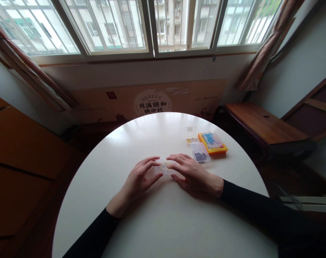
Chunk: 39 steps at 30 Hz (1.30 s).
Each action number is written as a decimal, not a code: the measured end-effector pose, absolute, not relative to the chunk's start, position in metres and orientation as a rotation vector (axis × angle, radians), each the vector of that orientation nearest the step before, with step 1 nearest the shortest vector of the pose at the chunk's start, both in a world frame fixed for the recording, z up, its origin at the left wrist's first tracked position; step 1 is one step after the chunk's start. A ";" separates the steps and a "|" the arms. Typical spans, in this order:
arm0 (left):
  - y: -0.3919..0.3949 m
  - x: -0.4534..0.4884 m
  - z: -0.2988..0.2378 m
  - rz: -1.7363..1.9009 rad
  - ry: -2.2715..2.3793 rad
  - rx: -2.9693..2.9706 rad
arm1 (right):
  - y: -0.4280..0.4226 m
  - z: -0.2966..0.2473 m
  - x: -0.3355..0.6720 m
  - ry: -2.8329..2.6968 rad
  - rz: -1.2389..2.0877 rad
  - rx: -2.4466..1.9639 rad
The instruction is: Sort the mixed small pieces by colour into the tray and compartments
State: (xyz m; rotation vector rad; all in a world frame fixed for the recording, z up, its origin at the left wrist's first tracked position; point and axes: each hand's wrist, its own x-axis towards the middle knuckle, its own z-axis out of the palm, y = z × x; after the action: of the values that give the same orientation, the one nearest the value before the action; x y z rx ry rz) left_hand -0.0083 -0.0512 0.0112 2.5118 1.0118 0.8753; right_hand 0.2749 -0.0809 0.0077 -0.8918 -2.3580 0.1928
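Observation:
A small clear plastic box (165, 168) with tiny pale yellow bits in it lies flat on the white round table (168, 222). My left hand (142, 173) curves around its left end, fingertips at the far edge and thumb at the near edge. From the other side, my right hand (189, 172) reaches over the right end, thumb low and fingers bent across it, hiding that part. Both hands seem to hold the box by its edges. Just beyond my right hand sits a clear box of dark pieces (201, 153).
At the table's right, a clear case of blue pieces (211, 138) rests on an orange-yellow box (218, 149). Beside them stands an open clear box (191, 139) with its lid raised. A wooden bench (265, 123) is at the right, and windows (149, 28) line the far wall.

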 end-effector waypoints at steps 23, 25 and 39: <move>-0.051 -0.007 0.008 0.876 1.148 2.568 | -0.078 0.009 0.279 -2.409 -0.006 -1.027; -0.051 -0.006 0.010 0.874 1.140 2.558 | -0.077 0.009 0.280 -2.412 0.002 -1.026; -0.053 -0.002 0.015 0.830 1.108 2.546 | -0.078 0.013 0.284 -2.386 0.052 -1.048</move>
State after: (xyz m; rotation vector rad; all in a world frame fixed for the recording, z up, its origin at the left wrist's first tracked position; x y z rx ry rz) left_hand -0.0022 -0.0535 0.0146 2.5460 1.1083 0.8301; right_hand 0.2837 -0.0775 0.0128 -1.0483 -2.3861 0.0520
